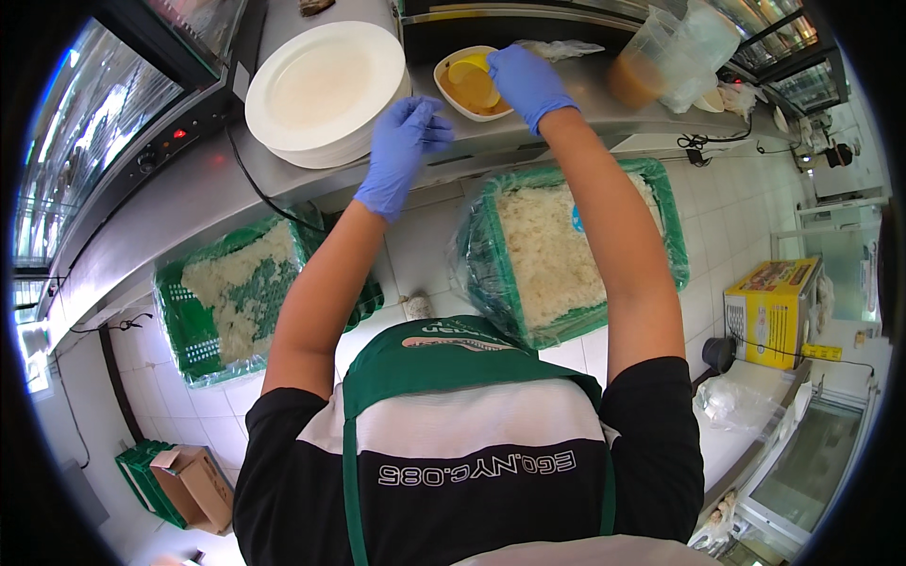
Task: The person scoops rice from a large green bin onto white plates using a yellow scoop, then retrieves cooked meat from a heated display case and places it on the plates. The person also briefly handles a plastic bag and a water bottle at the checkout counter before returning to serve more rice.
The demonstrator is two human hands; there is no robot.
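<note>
Our right hand (528,80) pinches the scoop (465,68), likely light, stiff and slippery, best held by its upper end; our left hand's (401,151) fingers curl loosely.

Left hand (403,151) and right hand (528,83): thin blue-violet gloves. Short-sleeved black shirt (491,505), white chest band (491,420), pale outlined lettering (477,468). Green apron (462,373), narrow green straps (353,472), printed bib.

Narrow gap on steel counter (590,102) between plate stack (326,90) and white bowl (479,115), left hand (401,146) at its near end, wider passage right of right hand (530,85), brown-liquid container (634,80) bounding it.
</note>
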